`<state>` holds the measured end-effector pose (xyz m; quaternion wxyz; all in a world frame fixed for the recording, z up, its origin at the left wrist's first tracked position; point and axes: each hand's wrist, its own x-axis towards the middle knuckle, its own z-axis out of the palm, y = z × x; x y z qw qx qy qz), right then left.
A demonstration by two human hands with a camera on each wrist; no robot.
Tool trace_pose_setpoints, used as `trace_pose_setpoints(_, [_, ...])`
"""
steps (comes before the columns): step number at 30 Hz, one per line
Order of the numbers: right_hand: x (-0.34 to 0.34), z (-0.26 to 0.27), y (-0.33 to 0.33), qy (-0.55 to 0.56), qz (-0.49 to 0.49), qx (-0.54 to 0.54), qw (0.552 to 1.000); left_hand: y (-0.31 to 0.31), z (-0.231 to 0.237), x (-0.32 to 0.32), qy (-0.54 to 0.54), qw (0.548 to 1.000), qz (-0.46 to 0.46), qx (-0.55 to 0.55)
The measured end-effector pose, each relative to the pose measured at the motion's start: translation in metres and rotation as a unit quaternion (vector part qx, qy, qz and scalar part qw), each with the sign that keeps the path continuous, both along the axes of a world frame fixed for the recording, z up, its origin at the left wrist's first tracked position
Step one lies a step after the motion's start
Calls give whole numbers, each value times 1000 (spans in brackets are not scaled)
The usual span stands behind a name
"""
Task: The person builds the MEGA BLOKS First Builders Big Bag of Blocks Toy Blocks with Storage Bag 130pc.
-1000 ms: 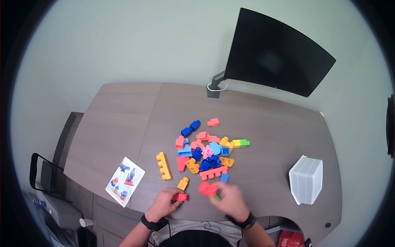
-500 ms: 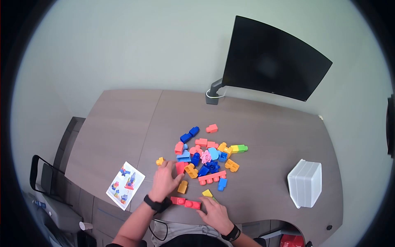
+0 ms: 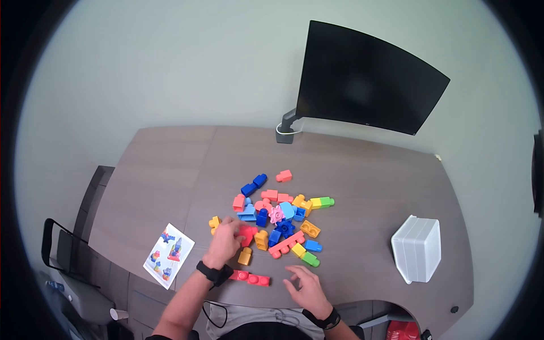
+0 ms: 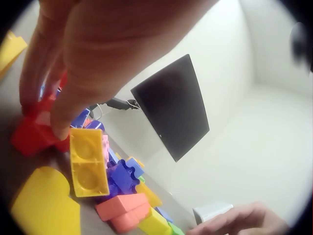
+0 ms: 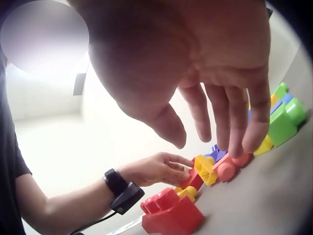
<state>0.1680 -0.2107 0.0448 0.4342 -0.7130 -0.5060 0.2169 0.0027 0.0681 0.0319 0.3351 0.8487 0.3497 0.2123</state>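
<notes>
My left hand [image 3: 226, 241] pinches a red block [image 4: 34, 137] between thumb and fingers at the left side of the block pile, partly covering it. My right hand [image 3: 306, 289] hovers over the front of the table, its fingers loosely bent and holding nothing. Between the wrists, near the table's front edge, two studded red blocks [image 3: 259, 280] lie end to end. An orange block [image 3: 245, 256] lies just in front of my left hand. Beyond my right fingertips lie a yellow block [image 3: 297, 250] and a green block [image 3: 310, 259], end to end.
Several blocks surround a pink gear-like piece [image 3: 276, 215] in the middle of the table [image 3: 362, 187]. A picture sheet [image 3: 169, 255] lies at left, a white bin [image 3: 416, 249] at right. A monitor [image 3: 371, 79] hangs over the back edge.
My left hand left the front red block and reached up-left to the pile's red one. My right hand set its red block beside the front one and let go; the yellow-green pair shifted toward the pile.
</notes>
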Motion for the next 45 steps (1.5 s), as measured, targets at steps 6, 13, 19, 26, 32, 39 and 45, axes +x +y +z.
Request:
trace_pose_setpoints(6, [-8,6,13,-5,9,-7,1000,-14,-5,-19,3,1000,-24,10])
trace_pose_setpoints(13, [-15,24,23,51,-64,53,995,-46,46,-25,-98,974,-108,-171])
trace_pose_setpoints(19, [-7,11,16,38,-56,-2,998,-85,52,-24,-119,957,-161,-210])
trace_pose_setpoints(26, [-3,-8,-6,-66,-35,-21,997,-80,28,-63,-76,973,-209,-67])
trace_pose_setpoints(32, [-11,-14,-6,-65,-9,-59,996,-89,4,-85,-14,982,-162,-100])
trace_pose_setpoints(39, [-18,-21,2,-50,10,-75,996,-94,-8,-88,-32,980,-134,-143])
trace_pose_setpoints(45, [-21,-22,4,-24,0,-65,998,-89,-10,-87,-13,970,-145,-196])
